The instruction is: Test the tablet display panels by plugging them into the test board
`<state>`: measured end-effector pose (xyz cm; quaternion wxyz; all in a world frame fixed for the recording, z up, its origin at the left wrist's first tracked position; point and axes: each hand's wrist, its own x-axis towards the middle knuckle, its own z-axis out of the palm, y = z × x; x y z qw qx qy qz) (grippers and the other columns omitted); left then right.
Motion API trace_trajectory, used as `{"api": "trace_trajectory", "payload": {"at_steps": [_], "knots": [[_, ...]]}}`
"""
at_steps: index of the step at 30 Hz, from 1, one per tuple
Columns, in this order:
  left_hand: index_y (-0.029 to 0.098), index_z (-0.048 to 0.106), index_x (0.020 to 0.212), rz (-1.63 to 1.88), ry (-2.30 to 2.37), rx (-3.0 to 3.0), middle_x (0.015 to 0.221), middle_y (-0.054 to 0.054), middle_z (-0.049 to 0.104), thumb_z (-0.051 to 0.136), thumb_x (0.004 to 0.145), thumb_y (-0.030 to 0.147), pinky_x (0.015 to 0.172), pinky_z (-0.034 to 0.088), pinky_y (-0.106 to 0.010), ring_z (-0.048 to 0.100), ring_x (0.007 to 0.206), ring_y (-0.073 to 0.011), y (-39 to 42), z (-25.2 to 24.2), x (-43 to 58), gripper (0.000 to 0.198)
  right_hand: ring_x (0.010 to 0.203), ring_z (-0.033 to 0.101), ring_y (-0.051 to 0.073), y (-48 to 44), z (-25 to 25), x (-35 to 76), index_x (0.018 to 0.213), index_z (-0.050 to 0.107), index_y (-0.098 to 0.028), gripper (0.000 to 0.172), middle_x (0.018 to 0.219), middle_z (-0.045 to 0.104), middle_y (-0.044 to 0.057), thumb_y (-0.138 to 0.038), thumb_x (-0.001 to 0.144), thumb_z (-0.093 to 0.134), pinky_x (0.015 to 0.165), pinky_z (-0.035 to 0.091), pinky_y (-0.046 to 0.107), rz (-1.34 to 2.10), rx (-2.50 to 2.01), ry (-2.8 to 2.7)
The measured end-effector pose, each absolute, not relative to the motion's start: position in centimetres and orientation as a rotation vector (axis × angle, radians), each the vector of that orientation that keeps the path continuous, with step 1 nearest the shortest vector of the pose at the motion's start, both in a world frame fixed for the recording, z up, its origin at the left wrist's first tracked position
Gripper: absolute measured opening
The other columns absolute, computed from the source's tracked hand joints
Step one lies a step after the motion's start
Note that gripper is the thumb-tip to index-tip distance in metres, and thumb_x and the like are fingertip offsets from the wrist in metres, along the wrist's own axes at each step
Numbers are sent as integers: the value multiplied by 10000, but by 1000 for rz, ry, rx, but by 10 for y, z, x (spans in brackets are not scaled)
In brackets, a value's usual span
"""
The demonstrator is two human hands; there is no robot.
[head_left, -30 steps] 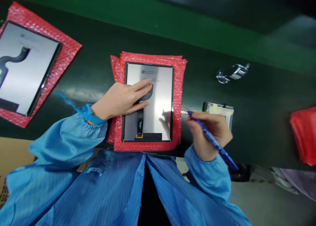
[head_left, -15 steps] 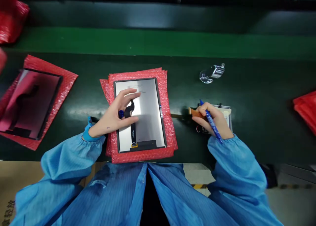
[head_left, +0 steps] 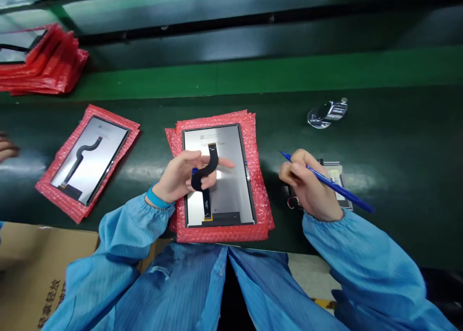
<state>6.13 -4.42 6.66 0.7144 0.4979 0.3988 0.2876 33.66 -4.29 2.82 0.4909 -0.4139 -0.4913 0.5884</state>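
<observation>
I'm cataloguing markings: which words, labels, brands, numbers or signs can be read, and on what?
"轻拿轻放": cardboard box.
More characters beside it: partly hidden, unreadable.
Print on the middle screen panel: too small.
Its black ribbon cable: print too small.
Left screen panel: print too small.
Pale part by right hand: too blurred to tell.

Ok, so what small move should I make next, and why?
I'd probably lower the left hand and let the black cable settle onto its panel. The cable arches across those fingers, while the similar cable on the other panel appears to lie flat. The right hand, with the blue pen, is off to the side.
</observation>
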Motion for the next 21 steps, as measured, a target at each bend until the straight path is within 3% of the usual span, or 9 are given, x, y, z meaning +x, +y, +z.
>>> {"api": "trace_trajectory", "payload": {"at_steps": [2, 5, 7, 13, 21], "knots": [[135, 733, 817, 545, 802, 951, 483, -17, 451, 419, 848, 626, 351, 162, -284, 195, 360, -90, -41, 73, 71, 584, 475, 388, 72, -44, 37, 317, 726, 355, -227, 425, 560, 366, -95, -360, 841, 742, 474, 302, 230, 1396, -1020, -1204], [167, 639, 688, 490, 741, 799, 485, 27, 417, 614, 828, 473, 373, 154, -251, 138, 377, -53, -42, 75, 85, 338, 517, 486, 94, -43, 43, 294, 781, 359, -242, 380, 588, 454, -88, -374, 881, 702, 524, 398, 233, 1396, -967, -1246], [164, 607, 696, 539, 743, 767, 513, 45, 441, 697, 825, 391, 382, 144, -217, 130, 393, -30, -44, 71, 90, 276, 552, 547, 105, -44, 44, 284, 801, 360, -247, 368, 618, 524, -76, -397, 905, 680, 562, 454, 242, 1370, -960, -1293], [184, 614, 841, 871, 951, 842, 641, -1, 665, 779, 802, 463, 337, 129, -193, 190, 353, -11, -52, 57, 94, 327, 642, 628, 121, -60, 40, 281, 814, 356, -256, 341, 755, 650, -39, -354, 930, 661, 634, 520, 277, 1166, -1027, -1410], [203, 677, 874, 889, 968, 985, 525, 34, 626, 768, 848, 383, 311, 229, -187, 324, 305, -33, -63, 61, 92, 203, 615, 603, 133, -64, 39, 283, 830, 354, -269, 365, 786, 655, -36, -286, 897, 712, 549, 470, 281, 1130, -1036, -1385]]}}
